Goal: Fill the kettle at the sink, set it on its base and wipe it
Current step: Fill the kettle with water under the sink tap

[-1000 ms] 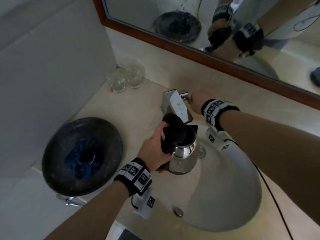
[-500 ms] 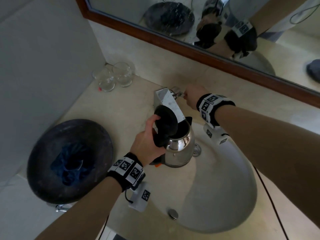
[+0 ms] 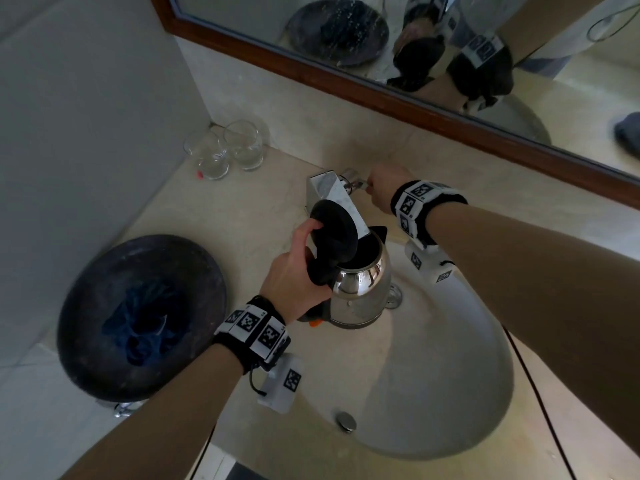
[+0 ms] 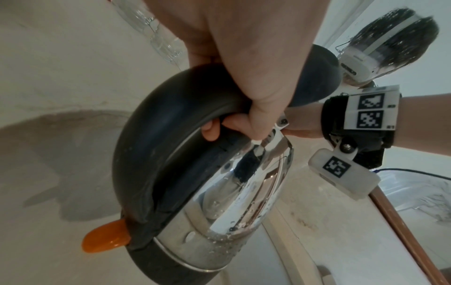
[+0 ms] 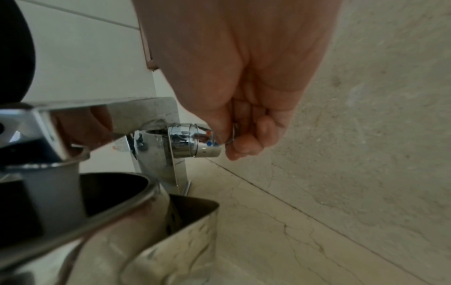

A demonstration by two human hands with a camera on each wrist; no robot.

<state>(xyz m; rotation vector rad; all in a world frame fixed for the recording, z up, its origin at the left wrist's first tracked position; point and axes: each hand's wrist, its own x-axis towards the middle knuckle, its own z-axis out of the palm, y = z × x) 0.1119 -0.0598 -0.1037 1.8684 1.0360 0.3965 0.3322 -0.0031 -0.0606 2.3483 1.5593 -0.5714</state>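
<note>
A shiny steel kettle (image 3: 360,289) with a black handle and open black lid (image 3: 334,230) hangs over the sink basin (image 3: 433,375), its mouth under the chrome tap spout (image 3: 341,202). My left hand (image 3: 294,275) grips the kettle's black handle (image 4: 171,125). An orange switch (image 4: 105,239) sticks out at the kettle's foot. My right hand (image 3: 382,187) pinches the tap's thin lever beside the chrome knob (image 5: 195,140) with red and blue dots. The kettle's rim and spout (image 5: 190,217) sit just below the tap. Whether water runs cannot be seen.
A dark round tray (image 3: 142,317) holding a crumpled blue cloth (image 3: 142,327) sits left of the basin. Two clear glasses (image 3: 225,148) stand in the back corner. A wood-framed mirror (image 3: 398,98) runs along the wall. The drain plug (image 3: 346,420) lies near the basin's front.
The head view shifted slightly. The kettle stays under the tap in my left hand, and my right hand stays at the tap lever.
</note>
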